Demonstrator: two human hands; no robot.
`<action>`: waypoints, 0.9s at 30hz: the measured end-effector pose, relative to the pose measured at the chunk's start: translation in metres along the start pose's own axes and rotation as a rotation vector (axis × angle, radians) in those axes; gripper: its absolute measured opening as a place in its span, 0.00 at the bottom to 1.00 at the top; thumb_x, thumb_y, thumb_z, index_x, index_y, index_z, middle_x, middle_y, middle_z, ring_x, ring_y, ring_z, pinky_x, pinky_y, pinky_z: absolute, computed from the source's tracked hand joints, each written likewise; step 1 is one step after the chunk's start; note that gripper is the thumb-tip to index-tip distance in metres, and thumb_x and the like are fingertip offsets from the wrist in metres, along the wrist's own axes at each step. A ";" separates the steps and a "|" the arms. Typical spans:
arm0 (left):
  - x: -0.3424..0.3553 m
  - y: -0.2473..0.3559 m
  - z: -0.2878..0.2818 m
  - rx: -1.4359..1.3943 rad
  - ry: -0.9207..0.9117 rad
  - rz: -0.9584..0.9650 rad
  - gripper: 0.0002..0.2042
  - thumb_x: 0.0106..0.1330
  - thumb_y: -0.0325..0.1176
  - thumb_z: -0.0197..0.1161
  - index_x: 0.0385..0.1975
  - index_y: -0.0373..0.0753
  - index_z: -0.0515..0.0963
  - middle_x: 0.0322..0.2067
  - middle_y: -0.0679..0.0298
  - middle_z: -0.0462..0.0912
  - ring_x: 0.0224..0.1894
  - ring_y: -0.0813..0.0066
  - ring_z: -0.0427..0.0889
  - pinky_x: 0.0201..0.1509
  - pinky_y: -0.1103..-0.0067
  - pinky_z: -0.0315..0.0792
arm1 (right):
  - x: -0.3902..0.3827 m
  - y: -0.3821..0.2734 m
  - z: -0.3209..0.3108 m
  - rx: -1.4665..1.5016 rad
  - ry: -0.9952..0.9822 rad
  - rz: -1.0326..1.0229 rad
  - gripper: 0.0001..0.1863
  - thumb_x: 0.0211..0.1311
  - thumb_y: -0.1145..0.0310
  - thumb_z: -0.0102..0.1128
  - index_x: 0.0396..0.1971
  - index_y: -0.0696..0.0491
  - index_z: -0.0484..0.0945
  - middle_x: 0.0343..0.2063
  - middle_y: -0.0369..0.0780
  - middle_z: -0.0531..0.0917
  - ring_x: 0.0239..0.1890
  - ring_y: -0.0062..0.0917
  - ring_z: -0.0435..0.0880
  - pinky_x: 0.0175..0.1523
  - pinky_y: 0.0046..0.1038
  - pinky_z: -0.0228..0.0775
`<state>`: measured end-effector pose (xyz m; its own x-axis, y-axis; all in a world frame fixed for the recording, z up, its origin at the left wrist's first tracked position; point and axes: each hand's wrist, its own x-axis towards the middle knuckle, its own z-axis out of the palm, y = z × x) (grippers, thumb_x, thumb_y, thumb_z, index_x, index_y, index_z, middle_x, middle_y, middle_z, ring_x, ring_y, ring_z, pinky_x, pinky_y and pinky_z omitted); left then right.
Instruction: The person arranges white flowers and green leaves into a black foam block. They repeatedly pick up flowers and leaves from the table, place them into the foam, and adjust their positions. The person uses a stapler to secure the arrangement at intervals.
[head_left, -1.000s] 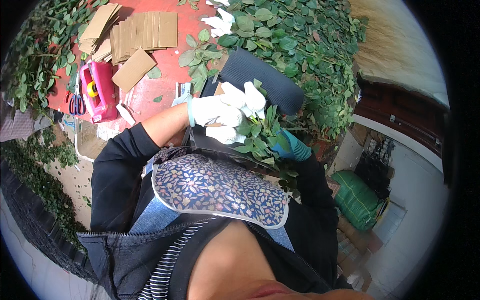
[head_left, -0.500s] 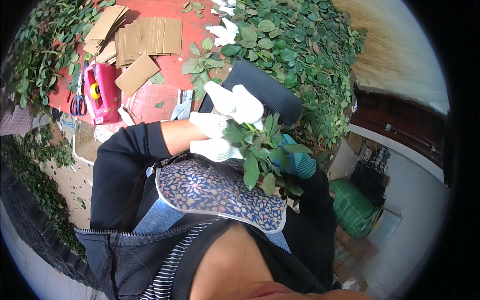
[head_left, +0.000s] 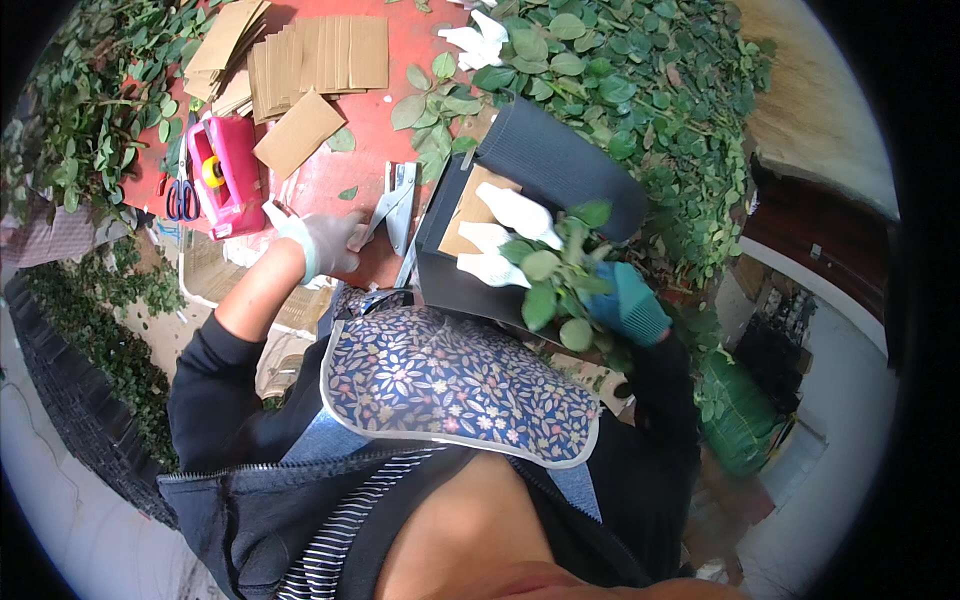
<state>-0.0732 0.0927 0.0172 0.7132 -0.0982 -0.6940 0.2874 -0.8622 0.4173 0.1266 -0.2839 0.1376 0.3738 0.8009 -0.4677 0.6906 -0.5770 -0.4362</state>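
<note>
While the pale basket (head_left: 212, 273) is standing leftmost, contents unclear, the left hand (head_left: 325, 245) is resting at the metal stapler (head_left: 398, 205), its grip impossible to tell; centrally, the black holder (head_left: 450, 282) is containing a cardboard piece (head_left: 472, 208) and, above it, white-sleeved buds (head_left: 518, 213); arranging is seemingly part done, the card not yet covering them; the right hand (head_left: 625, 303) is holding their leafy stems (head_left: 545, 280).

A leafy green bunch (head_left: 543, 267) is held slanted, its 3 white-covered heads (head_left: 515, 212) pointing left, the upper 2 overlapping a brown card (head_left: 464, 210). A silver metal hand tool (head_left: 400, 205), handles spread, sits at the red tabletop (head_left: 368, 122).
</note>
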 end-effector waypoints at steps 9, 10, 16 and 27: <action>-0.017 0.044 -0.021 0.166 0.290 0.194 0.12 0.64 0.35 0.58 0.45 0.44 0.81 0.33 0.58 0.83 0.35 0.56 0.84 0.41 0.69 0.78 | 0.057 0.046 0.103 0.198 -0.199 0.422 0.20 0.54 0.62 0.64 0.46 0.54 0.79 0.31 0.46 0.85 0.40 0.42 0.83 0.42 0.41 0.76; -0.004 0.059 -0.026 -0.057 0.343 0.432 0.12 0.62 0.34 0.59 0.45 0.45 0.82 0.34 0.58 0.84 0.38 0.57 0.84 0.43 0.69 0.78 | 0.044 0.089 0.144 0.339 -0.069 0.259 0.20 0.54 0.63 0.65 0.47 0.55 0.79 0.32 0.45 0.85 0.42 0.40 0.82 0.43 0.40 0.76; 0.079 0.090 0.004 -0.089 0.354 0.998 0.14 0.55 0.29 0.60 0.41 0.44 0.83 0.41 0.62 0.84 0.46 0.60 0.81 0.50 0.70 0.76 | 0.067 0.053 0.085 0.383 -0.277 0.477 0.23 0.54 0.65 0.62 0.49 0.60 0.76 0.41 0.46 0.84 0.45 0.37 0.82 0.51 0.34 0.74; 0.068 0.109 -0.018 0.183 0.334 0.872 0.15 0.55 0.30 0.58 0.43 0.39 0.77 0.44 0.58 0.77 0.46 0.60 0.79 0.49 0.70 0.77 | 0.050 0.066 0.108 0.061 -0.216 0.238 0.15 0.62 0.60 0.60 0.40 0.57 0.79 0.35 0.49 0.84 0.42 0.42 0.83 0.45 0.39 0.76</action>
<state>0.0175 0.0012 0.0258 0.7829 -0.6212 0.0345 -0.5174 -0.6193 0.5906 0.1239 -0.2994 0.0021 0.3761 0.5938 -0.7113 0.5588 -0.7577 -0.3371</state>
